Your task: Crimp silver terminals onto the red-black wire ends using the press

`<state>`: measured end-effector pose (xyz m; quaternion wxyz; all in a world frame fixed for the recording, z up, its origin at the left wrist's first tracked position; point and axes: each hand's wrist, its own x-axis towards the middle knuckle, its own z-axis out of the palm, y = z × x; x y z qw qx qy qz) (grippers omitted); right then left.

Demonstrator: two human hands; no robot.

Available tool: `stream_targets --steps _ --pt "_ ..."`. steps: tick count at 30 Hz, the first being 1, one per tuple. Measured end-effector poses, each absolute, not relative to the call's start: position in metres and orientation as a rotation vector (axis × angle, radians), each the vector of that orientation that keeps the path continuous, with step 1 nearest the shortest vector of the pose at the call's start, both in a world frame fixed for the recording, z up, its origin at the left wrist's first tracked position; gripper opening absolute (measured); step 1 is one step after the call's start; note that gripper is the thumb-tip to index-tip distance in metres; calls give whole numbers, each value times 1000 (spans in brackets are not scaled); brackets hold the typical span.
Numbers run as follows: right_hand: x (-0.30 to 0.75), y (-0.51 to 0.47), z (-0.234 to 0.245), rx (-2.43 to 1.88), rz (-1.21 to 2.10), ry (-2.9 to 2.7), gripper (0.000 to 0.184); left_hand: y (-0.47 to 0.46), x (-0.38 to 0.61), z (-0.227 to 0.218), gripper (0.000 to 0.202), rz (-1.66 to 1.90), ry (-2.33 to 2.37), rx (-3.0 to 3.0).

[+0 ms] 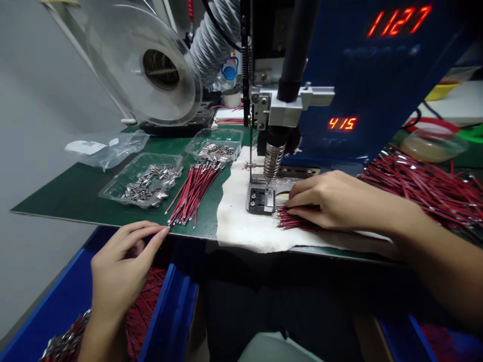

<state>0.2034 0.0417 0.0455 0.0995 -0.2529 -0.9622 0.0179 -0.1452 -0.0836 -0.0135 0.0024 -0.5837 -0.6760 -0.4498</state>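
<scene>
My left hand [126, 261] is at the table's front edge, thumb and forefinger pinched on the near end of a red-and-black wire. That wire seems to belong to the bundle of short red-and-black wires [195, 191] on the green table, though the fingertips hide most of the grip. Beside the machine's small metal fixture [260, 200], my right hand [320, 201] is closed over another bunch of red-and-black wires [289, 218]. Their metal-tipped ends poke out leftward from under the fingers, on a white cloth [241, 221]. The spring-wrapped press head [273, 161] stands just above the fixture.
Two clear trays [113, 190] [236, 141] hold small metal connectors. A plastic bag [113, 146] and a large clear reel [113, 65] are behind. A wire heap [426, 186] lies right, near the blue machine [350, 65]. Below, a blue bin [164, 306] holds wires.
</scene>
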Motion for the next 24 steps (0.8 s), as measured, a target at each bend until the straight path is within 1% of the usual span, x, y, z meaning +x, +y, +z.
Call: stream_targets --steps 3,6,9,11,13,15,16,19,21,24 --pt "202 42 48 -758 110 -2907 18 -78 -143 -12 12 -1417 -2174 -1805" --pt "201 43 46 -775 105 -2892 18 -77 -142 -7 16 -1320 -2213 -1838" --pt "201 44 44 -790 85 -2900 17 -78 -144 1 15 -1254 -2247 -1807" --pt "201 44 44 -802 90 -2894 17 -74 -147 9 14 -1226 -2175 -1696" --pt "201 44 47 -808 111 -2865 17 -65 -153 18 18 -1156 -2007 -1592" --pt "201 43 50 -821 143 -2824 18 -50 -163 29 24 -1043 -1866 -1580" --pt "201 43 51 -830 157 -2808 19 -42 -169 35 26 -961 -1872 -1610" --pt "201 44 51 -836 190 -2797 21 -17 -187 49 27 -672 -2112 -1577" --pt "198 44 48 -804 244 -2782 20 -3 -195 56 35 -451 -2337 -1629" --pt "193 44 41 -771 299 -2702 15 13 -199 61 45 -292 -2440 -1769"
